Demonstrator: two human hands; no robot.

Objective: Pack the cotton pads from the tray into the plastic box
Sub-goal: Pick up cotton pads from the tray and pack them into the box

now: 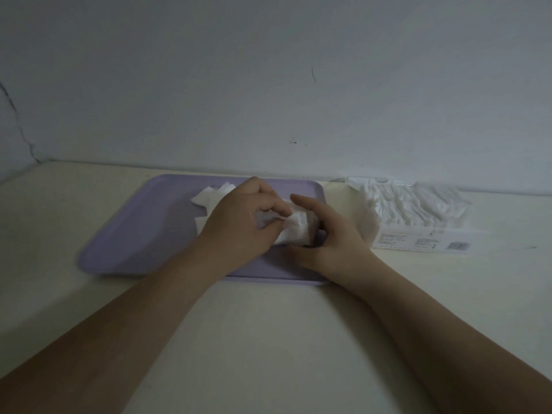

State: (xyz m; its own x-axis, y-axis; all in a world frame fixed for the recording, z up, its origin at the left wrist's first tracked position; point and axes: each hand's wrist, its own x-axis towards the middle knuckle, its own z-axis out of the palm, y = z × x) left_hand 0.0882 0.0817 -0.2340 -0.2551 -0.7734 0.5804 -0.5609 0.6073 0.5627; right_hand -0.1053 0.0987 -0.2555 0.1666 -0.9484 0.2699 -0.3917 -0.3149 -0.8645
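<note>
Your left hand (239, 222) and right hand (327, 234) clasp the white cotton-pad stack (298, 231) (squaring it, probably) on the lilac plastic tray (134, 234); the clear plastic box (418, 239) waits at three o'clock.

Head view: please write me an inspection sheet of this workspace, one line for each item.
Surface: pale table, dim light.
Job's things: purple tray holds loose pads; plastic box to its right, pads visible inside.
Clutter: nothing seen.
Hands: left hand pinches stack of pads over the tray; right hand grips it from the right.
Cables: nothing seen.
Surroundings: grey wall, cracked at left.
</note>
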